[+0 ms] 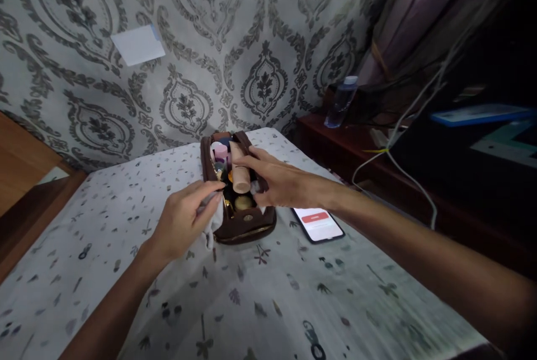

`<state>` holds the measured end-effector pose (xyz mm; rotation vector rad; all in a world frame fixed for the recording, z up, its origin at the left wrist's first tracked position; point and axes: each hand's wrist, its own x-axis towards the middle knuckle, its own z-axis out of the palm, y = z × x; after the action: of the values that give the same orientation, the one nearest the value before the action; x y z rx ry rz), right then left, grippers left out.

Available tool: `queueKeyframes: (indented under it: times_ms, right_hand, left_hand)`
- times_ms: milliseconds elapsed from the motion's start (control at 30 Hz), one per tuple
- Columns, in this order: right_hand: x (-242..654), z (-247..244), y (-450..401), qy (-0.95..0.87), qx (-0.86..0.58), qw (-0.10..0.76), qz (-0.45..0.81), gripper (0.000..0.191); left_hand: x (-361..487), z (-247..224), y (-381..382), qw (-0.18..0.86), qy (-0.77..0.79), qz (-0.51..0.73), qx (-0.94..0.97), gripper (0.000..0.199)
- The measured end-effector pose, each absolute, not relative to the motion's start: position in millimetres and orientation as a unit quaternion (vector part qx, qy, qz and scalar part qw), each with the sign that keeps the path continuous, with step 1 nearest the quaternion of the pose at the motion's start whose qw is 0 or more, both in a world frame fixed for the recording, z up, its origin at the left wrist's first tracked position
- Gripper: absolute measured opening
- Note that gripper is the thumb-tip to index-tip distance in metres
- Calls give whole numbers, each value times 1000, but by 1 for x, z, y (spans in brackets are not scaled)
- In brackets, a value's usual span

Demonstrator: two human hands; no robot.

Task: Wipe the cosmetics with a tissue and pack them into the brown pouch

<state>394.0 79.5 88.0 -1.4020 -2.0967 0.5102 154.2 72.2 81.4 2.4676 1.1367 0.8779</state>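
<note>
An open brown bag [247,227] lies on the patterned sheet, filled with small items, among them a beige tube [240,174], a pink item [220,152] and a round gold-toned item [243,203]. My left hand [184,217] is at the bag's left edge, fingers pinched, with a white cloth [215,220] hanging from it. My right hand [279,178] reaches over the bag's right side, fingers spread, the fingertips at the beige tube and the thumb by the bag's right edge. Whether the fingers grip the tube is unclear.
A phone [319,226] with a lit screen lies right of the bag. Farther right, a clear bottle [340,103] stands on a dark red surface [312,125] near white cables [396,119]. Patterned wallpaper is behind; a wooden panel [25,164] is at left.
</note>
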Motion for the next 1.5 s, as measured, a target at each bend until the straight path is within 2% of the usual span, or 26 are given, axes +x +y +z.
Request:
queueKeyframes:
  times_ms: [100,300,400,533,633,733,933,1067,1267,1500]
  right_hand:
    - [394,97,87,-841,-481,183,166,76]
    - [376,114,99,-914,-402,45,16,75]
    - [369,114,103,-919,-395,10,-4,78]
    - [373,108,101,-928,-368,54,-9,77]
    - [377,110,95,-917,-390,79,-8,57]
    - [376,115,89,-899,-432,57,-38,38]
    - [365,122,89,-882,-463,-11,-88,22]
    - [360,127,87,-869,-489,-45,-62,21]
    - [360,123,82,-880,-474,2,-36,23]
    - [374,115,82,-835,-531,138,-47,34]
  left_hand:
    - [155,82,70,123,395,286,864,34]
    - [155,79,73,112,373,302,870,29]
    - [153,79,74,108,362,307,873,27]
    - [152,79,74,115,365,309,871,26]
    - [154,78,75,113,372,310,868,25]
    - [157,78,76,115,379,314,863,25]
    - [159,77,75,131,383,319,857,26]
    - [158,77,73,148,386,328,850,26]
    - [157,78,74,182,384,327,845,29]
    - [155,89,80,182,395,314,844,30]
